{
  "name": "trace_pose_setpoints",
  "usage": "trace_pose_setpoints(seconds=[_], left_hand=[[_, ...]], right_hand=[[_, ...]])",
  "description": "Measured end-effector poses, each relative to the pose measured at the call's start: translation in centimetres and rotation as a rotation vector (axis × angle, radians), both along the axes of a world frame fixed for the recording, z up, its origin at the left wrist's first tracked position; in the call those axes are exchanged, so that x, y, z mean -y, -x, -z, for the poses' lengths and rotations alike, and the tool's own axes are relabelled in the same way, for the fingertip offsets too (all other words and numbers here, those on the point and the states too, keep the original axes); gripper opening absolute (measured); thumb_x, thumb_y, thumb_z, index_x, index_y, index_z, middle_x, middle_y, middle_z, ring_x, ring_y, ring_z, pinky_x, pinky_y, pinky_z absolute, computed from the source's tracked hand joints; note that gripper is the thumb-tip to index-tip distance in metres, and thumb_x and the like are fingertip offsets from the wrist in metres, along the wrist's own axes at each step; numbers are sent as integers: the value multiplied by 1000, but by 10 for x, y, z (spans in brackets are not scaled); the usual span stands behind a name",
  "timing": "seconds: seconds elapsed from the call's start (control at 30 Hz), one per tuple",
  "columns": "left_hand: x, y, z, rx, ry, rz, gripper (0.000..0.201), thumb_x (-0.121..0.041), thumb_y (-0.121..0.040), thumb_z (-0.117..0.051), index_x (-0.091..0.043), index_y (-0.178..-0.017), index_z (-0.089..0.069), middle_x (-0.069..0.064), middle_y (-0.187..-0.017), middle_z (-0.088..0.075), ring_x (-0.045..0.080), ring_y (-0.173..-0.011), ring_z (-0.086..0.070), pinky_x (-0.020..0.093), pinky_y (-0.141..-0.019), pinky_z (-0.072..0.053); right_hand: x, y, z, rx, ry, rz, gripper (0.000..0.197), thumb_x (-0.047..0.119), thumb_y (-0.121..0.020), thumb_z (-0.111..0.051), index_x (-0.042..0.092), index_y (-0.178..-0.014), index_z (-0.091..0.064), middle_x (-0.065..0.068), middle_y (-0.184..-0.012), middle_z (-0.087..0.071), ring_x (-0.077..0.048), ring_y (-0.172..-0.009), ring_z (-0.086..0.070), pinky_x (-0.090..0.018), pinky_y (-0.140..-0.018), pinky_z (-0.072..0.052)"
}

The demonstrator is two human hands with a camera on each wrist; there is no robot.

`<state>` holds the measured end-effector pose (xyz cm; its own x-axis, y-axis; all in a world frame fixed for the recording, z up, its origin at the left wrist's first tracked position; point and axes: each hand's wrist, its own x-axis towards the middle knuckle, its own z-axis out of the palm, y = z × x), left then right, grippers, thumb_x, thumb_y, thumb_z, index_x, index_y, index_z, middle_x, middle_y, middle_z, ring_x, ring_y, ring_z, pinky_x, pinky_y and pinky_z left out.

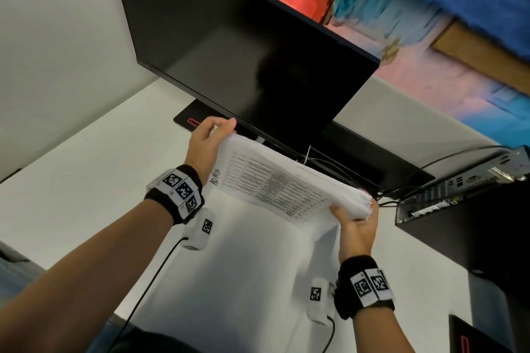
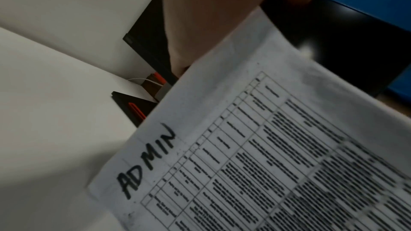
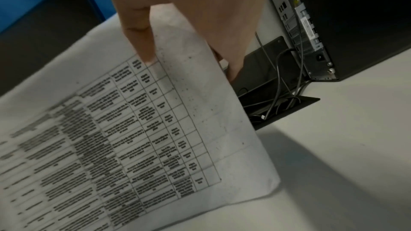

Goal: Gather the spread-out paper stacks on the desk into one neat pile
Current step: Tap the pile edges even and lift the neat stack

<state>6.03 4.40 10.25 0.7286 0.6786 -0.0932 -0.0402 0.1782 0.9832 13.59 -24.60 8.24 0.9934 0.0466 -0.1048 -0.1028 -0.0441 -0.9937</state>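
Observation:
A thick stack of white printed sheets (image 1: 275,183), with a table and the handwritten word ADMIN on top, hangs tilted above the white desk (image 1: 86,180) in front of the monitor. My left hand (image 1: 209,137) grips its far left corner, and the left wrist view shows the stack (image 2: 255,147) under my left hand (image 2: 211,15). My right hand (image 1: 355,221) grips the stack's right end, thumb on top and fingers under it. In the right wrist view the thumb (image 3: 139,32) presses on the top sheet (image 3: 133,138).
A black monitor (image 1: 243,46) stands just behind the stack, its base (image 1: 189,120) on the desk. A black computer case (image 1: 459,200) with cables (image 1: 401,195) sits at the right. A dark device (image 1: 481,335) lies at the lower right.

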Motion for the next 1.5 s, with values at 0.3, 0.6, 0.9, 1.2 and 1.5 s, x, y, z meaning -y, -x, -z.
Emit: trace_pose_setpoints(seconds=[0.3,0.6,0.9,1.2,1.5], left_hand=[[2,-17,-5,-74,-39,-143,16,-17,-94,-54,-12,-104,-66,6,-101,-74,18,-90,-65,35,-85,-54],[-4,-8,12,-324,60,142,69,2,-66,-76,-14,-127,-48,7,-116,-65,23,-106,-64,40,-85,-55],[7,-12,15,-219,33,-37,61,17,-68,-54,-12,-121,-51,11,-119,-62,24,-108,-61,43,-85,-58],[7,-5,36,-241,25,104,35,-11,-82,-76,-16,-116,-67,-3,-105,-74,13,-98,-71,25,-74,-53],[6,-4,-11,-145,-430,178,37,-27,-83,-78,-3,-108,-63,11,-103,-71,22,-90,-68,40,-82,-58]], right_hand=[[-16,-12,-21,-38,21,146,46,53,-88,-58,17,-115,-64,-6,-118,-65,-27,-116,-60,-36,-96,-48],[1,-8,-5,-186,134,-113,59,26,-72,-86,21,-124,-58,-1,-116,-71,-16,-107,-66,-27,-90,-50],[-13,-7,-2,-185,55,179,49,-3,-82,-66,10,-129,-57,-6,-117,-67,-24,-106,-63,-35,-98,-45],[-4,-4,6,-169,135,77,42,-13,-79,-59,11,-112,-65,-1,-98,-68,-27,-102,-62,-29,-84,-45],[8,-16,-22,119,316,130,77,9,-78,-81,17,-141,-38,-17,-142,-45,-27,-130,-49,-39,-110,-42]])
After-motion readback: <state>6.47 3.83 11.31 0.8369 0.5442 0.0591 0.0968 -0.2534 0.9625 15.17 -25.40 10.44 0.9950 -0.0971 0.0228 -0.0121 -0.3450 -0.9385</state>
